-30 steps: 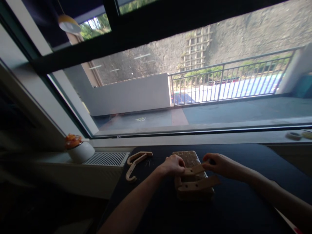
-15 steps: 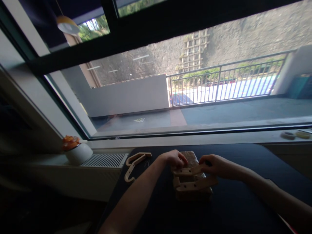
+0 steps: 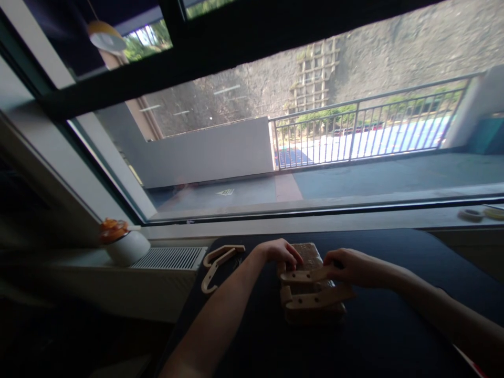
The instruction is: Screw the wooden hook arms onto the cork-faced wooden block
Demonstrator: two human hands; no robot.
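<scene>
My left hand (image 3: pixel 281 253) bends its fingers down onto the far left end of a pale wooden piece (image 3: pixel 300 277) with dark holes. My right hand (image 3: pixel 342 265) pinches that piece's right end. A similar holed wooden piece (image 3: pixel 311 300) lies nearer me, and a short wooden part (image 3: pixel 285 295) stands between the two at their left. These pieces rest on a brown block in shiny clear wrap (image 3: pixel 308 254). The left fingertips are partly hidden. Two hook-ended wooden pieces (image 3: pixel 212 273) lie at the table's left, beside thin metal bits (image 3: pixel 238 263), too small to name.
The dark table (image 3: pixel 252 344) stands against a windowsill (image 3: pixel 236 226). Left of it is a radiator with a slatted top (image 3: pixel 169 258), bearing a white round pot with an orange top (image 3: pixel 128 247). Tape-like rolls (image 3: pixel 470 214) lie on the sill at right.
Both hands keep nearly the same place on the wooden piece. The right end of the nearer piece sits slightly farther right. The camera view has shifted a little.
</scene>
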